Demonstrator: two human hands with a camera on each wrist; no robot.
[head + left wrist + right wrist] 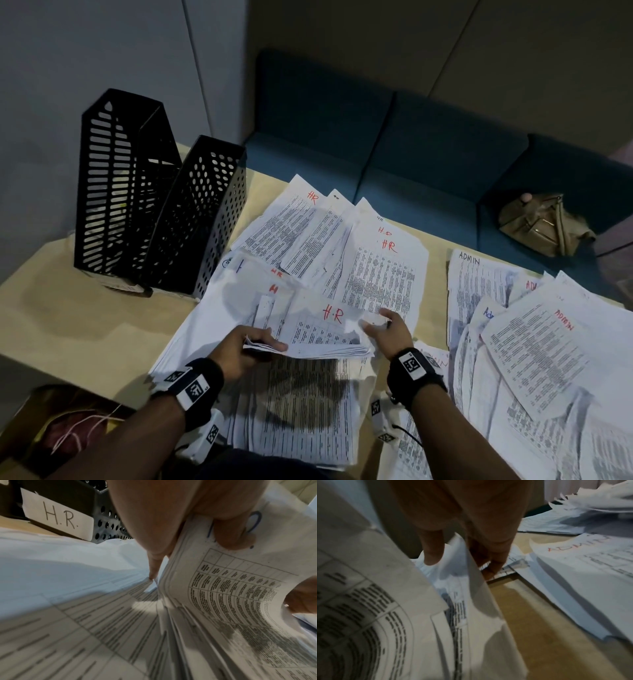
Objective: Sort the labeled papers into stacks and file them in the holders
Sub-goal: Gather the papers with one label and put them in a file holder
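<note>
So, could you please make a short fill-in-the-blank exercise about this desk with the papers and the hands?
1. The left hand grips a bundle of papers whose top sheet is marked ___ in red.
2. The spread of papers on the right side of the table is marked ___.
3. The number of black file holders standing at the table's far left is ___.
4. The label on one holder reads ___.

Missing words: H.R; ADMIN; two; H.R.
</note>
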